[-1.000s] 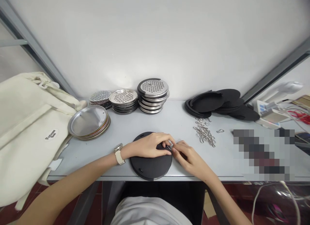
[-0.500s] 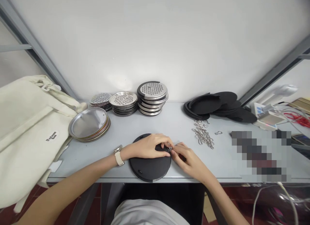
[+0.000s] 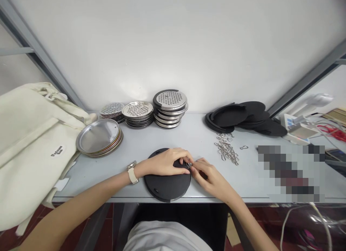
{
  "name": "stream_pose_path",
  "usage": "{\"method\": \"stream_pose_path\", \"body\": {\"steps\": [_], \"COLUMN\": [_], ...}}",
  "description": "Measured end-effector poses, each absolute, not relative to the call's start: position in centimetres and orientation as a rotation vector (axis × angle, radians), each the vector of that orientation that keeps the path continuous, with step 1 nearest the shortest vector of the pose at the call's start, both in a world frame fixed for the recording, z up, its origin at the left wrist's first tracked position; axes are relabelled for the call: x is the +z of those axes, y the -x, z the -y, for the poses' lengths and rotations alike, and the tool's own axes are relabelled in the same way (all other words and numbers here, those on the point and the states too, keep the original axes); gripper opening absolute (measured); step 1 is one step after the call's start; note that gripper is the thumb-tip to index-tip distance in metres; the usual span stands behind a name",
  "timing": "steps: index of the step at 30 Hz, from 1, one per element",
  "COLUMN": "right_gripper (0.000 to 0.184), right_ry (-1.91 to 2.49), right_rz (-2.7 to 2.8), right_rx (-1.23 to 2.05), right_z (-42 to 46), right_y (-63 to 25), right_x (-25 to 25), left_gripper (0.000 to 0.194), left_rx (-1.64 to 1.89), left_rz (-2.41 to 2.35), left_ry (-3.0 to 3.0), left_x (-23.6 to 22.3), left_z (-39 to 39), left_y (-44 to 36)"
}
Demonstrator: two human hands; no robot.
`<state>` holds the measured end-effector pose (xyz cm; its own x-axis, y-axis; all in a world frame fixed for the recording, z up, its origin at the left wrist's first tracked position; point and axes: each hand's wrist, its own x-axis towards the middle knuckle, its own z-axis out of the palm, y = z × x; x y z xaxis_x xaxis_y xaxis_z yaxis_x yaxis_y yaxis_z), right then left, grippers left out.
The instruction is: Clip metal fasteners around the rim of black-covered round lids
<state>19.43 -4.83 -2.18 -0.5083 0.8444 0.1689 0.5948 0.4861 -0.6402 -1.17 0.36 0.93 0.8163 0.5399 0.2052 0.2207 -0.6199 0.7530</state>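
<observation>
Centrally, the left hand (image 3: 171, 164) lies palm down across a flat, round, matte black disc (image 3: 170, 188), its thumb and curled fingers drawn close together near the disc's rim; whether those fingertips grip the rim or the metal piece there, I cannot tell. Facing it, the right hand (image 3: 207, 176) is narrowed to a pinch on a small, shiny, silver-coloured metal clip (image 3: 188, 165), at the disc's edge between both sets of fingertips. The disc lies beneath the left hand, at the front of a pale grey tabletop (image 3: 197, 135).

Beyond the right hand, and to its right, is a loose heap of silvery wire clips (image 3: 227, 152), with a single silvery clip (image 3: 244, 147) just beside it; farther past these sits an overlapping pile of black round pieces (image 3: 232, 116). Straight beyond the left hand rises a tall stack of perforated, silvery round metal plates (image 3: 171, 99). Left of that hand, a white-strapped wristwatch (image 3: 132, 173) circles the wrist.
</observation>
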Motion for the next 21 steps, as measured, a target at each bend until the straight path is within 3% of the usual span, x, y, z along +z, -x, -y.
{"method": "stream_pose_path", "body": {"steps": [21], "right_gripper": [0.027], "right_ry": [1.160], "right_rz": [2.293], "right_rx": [0.673], "right_z": [4.78], "right_y": [-19.43], "right_x": [-2.22], "left_gripper": [0.024], "left_rx": [0.533], "left_rz": [-0.549], "left_ry": [-2.250], "left_x": [0.88], "left_z": [-0.38], "left_y": [1.22]}}
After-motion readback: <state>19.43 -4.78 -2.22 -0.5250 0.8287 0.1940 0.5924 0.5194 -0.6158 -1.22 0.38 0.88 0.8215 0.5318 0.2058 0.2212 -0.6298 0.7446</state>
